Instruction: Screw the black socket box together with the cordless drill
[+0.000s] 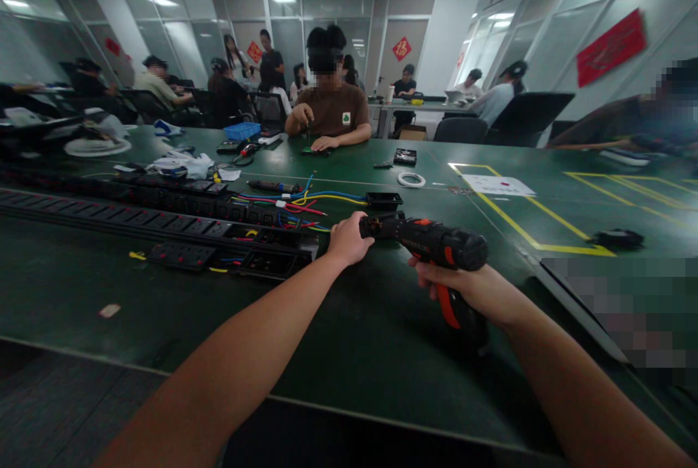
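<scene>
My right hand is wrapped round the grip of a black and orange cordless drill, whose nose points left. My left hand is closed on a small black part at the drill's tip; what exactly that part is, I cannot make out. Whether the bit touches it is hidden. Just behind my left hand lies a black rectangular socket housing with blue, yellow and red wires running left from it. Left of my hand, long black power strips stretch along the table, one with an open end section.
Across the green table a person in a brown shirt works on a small item. A screwdriver-like tool, a roll of white tape, a blue basket and plastic bags lie about. Yellow tape marks the right side.
</scene>
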Motion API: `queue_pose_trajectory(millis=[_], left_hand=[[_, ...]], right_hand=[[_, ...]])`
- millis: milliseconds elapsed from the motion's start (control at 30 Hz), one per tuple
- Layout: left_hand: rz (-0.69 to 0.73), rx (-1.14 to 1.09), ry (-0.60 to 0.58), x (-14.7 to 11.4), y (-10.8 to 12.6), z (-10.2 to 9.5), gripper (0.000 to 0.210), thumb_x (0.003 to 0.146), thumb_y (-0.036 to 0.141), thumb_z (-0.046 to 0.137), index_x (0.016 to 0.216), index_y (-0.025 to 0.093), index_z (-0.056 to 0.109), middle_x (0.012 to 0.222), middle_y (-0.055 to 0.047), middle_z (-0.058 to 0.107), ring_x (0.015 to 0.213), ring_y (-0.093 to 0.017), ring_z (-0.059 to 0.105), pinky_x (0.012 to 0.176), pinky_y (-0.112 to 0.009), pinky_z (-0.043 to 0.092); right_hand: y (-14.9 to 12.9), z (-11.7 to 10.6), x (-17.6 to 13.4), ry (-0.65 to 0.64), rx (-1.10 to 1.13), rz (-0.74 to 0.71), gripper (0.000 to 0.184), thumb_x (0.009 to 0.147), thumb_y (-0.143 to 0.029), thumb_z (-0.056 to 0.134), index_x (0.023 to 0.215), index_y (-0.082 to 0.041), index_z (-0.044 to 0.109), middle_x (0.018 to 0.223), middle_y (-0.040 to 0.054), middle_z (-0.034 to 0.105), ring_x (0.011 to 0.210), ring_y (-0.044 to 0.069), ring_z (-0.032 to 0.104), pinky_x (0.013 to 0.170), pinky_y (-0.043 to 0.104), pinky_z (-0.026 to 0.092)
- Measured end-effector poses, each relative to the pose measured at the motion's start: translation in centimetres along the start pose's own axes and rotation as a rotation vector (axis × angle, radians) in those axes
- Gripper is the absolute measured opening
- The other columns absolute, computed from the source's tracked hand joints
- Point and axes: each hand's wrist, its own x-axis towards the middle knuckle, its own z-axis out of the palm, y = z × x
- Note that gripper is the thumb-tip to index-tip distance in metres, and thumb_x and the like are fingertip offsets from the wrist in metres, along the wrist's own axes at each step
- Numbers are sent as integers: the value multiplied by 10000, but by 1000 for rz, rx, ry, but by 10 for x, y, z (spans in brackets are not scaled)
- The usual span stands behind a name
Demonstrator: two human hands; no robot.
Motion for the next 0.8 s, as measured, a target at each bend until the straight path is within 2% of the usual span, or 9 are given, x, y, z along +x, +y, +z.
queue_pose_trajectory(millis=[167, 333, 467, 567, 700, 800], left_hand=[[-3, -47, 7, 2, -1, 2, 536, 808, 279, 810, 1259, 293, 520, 1294, -45, 724, 1212, -259, 674, 1080, -406, 428], [-5, -40, 1, 0, 2, -1, 499, 810, 280, 799, 1211, 281, 503, 1177, -33, 747, 1137, -255, 699, 1053, -399, 431], [-6, -34, 17, -2, 4, -2, 475, 805, 263, 795, 1184, 283, 509, 1160, -26, 747, 1129, -252, 696, 1045, -391, 433], [6, -33, 23, -2, 3, -1, 487, 807, 268, 792, 1212, 281, 522, 1207, -37, 738, 1160, -256, 685, 1063, -404, 425], [30, -23, 12, 0, 1, 1, 653, 816, 267, 775, 1401, 286, 484, 1386, -75, 676, 1314, -272, 612, 1119, -431, 398], [50, 9, -15, 1, 1, 2, 634, 846, 290, 742, 1436, 291, 511, 1439, -81, 648, 1363, -280, 576, 1146, -445, 382]], right_hand=[[1, -2, -2, 2, 1, 27, 472, 718, -608, 834, 951, -211, 733, 748, 27, 699, 652, 219, 660, 617, 346, 515], [2, -2, -3, 24, -13, 38, 462, 708, -607, 845, 917, -210, 734, 742, 29, 700, 656, 226, 665, 634, 362, 530], [1, 0, -2, 36, -32, 41, 426, 712, -584, 848, 894, -218, 726, 722, 23, 690, 649, 229, 662, 619, 362, 531], [1, 2, -3, 38, -61, 51, 403, 742, -571, 825, 911, -221, 719, 723, 20, 680, 649, 231, 660, 614, 366, 539], [-2, 7, -4, 42, -170, -5, 362, 780, -545, 799, 930, -230, 703, 745, 14, 688, 648, 222, 653, 623, 363, 537], [-3, 11, -5, 49, -257, -52, 365, 785, -544, 792, 934, -225, 697, 753, 11, 690, 651, 218, 644, 624, 358, 522]])
